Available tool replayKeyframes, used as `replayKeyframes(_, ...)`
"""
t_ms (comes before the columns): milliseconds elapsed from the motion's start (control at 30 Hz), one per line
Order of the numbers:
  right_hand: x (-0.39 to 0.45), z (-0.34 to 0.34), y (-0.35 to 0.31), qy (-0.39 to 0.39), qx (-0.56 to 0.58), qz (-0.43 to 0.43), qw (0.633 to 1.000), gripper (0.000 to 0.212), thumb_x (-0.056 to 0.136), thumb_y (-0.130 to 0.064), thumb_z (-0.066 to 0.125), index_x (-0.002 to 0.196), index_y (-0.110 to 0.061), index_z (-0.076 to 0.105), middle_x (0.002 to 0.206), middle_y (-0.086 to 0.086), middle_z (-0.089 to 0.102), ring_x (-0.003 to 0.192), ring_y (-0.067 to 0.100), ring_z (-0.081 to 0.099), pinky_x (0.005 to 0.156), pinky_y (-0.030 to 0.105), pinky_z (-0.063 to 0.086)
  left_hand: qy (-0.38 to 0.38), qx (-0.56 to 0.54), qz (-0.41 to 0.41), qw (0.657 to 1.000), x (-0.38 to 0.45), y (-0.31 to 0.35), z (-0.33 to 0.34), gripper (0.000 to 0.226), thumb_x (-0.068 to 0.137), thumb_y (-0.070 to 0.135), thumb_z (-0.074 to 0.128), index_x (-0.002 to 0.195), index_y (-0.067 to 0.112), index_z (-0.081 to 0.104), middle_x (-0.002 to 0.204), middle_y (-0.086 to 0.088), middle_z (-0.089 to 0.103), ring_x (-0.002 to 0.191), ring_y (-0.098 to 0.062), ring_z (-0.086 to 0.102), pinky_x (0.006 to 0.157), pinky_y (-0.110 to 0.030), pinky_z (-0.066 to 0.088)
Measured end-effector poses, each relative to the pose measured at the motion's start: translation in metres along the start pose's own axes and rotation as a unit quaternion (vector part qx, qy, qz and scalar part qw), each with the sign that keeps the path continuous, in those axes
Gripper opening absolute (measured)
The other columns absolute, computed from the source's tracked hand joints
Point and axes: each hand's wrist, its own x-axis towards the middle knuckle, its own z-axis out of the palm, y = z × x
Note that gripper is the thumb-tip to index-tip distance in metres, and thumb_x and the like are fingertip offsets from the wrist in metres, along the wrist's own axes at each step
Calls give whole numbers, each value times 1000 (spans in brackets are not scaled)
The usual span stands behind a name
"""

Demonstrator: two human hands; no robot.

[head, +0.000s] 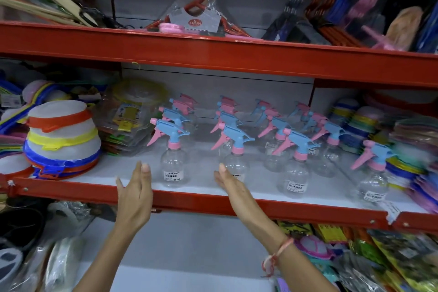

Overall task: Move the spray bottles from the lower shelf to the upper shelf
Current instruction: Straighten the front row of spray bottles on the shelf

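Note:
Several clear spray bottles with blue and pink trigger heads stand in rows on the middle shelf (203, 199), which has a white floor and a red front lip. The front-left bottle (173, 166) and the one beside it (235, 163) are nearest to me. My left hand (135, 194) is open at the lip, just left of the front-left bottle, not touching it. My right hand (231, 185) is open in front of the second bottle, fingertips at its base. More bottles (297, 168) (374, 175) stand to the right.
The upper shelf (213, 54) carries packed hangers (196, 14) and bagged goods. Stacked round strainers (62, 140) crowd the left of the middle shelf, coloured plastic ware (412, 144) the right. Packets fill the bottom shelf on both sides of a bare white patch (180, 244).

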Motion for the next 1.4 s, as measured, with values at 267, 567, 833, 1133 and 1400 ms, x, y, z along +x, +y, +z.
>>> replayKeyframes(267, 26, 40, -40, -95, 16, 65, 993, 77, 88, -73, 16, 151, -29, 9, 162, -2, 9, 150, 15, 12, 121, 36, 4, -145, -22, -52, 988, 17, 14, -11, 146, 40, 100, -16, 153, 17, 25, 155, -11, 39, 152, -19, 6, 116, -40, -27)
replayKeyframes(567, 40, 66, -40, -110, -16, 78, 991, 89, 78, -84, 16, 150, -33, 21, 161, -4, 19, 148, 15, 19, 122, 36, 8, -180, -25, -46, 982, 23, 14, -17, 134, 50, 96, -15, 149, 21, 36, 151, -7, 45, 150, -21, 21, 118, -46, -23)
replayKeyframes(833, 37, 73, -48, -103, -26, 64, 992, 77, 88, -73, 14, 152, -29, 13, 163, -2, 9, 150, 14, 9, 121, 36, 7, -184, -40, -41, 981, 24, 13, -23, 132, 52, 96, -11, 149, 19, 34, 150, -10, 47, 145, -20, 33, 121, -48, -15)
replayKeyframes(1133, 16, 54, -37, 48, -32, -75, 996, 56, 95, -56, 37, 139, -24, 48, 138, -14, 51, 122, -6, 43, 94, -2, 29, 44, -52, 40, 997, -7, 24, -15, 96, 79, 81, 4, 116, 15, 64, 108, -5, 67, 116, -27, 57, 102, -41, 36)
replayKeyframes(1400, -16, -18, -11, 315, -14, -91, 945, 26, 98, -31, 46, 101, -17, 66, 91, 3, 70, 87, 21, 62, 73, 22, 43, -87, -208, 0, 974, -37, 64, 39, 66, 91, 70, 17, 96, 27, 67, 108, 4, 73, 99, -10, 68, 95, -32, 44)
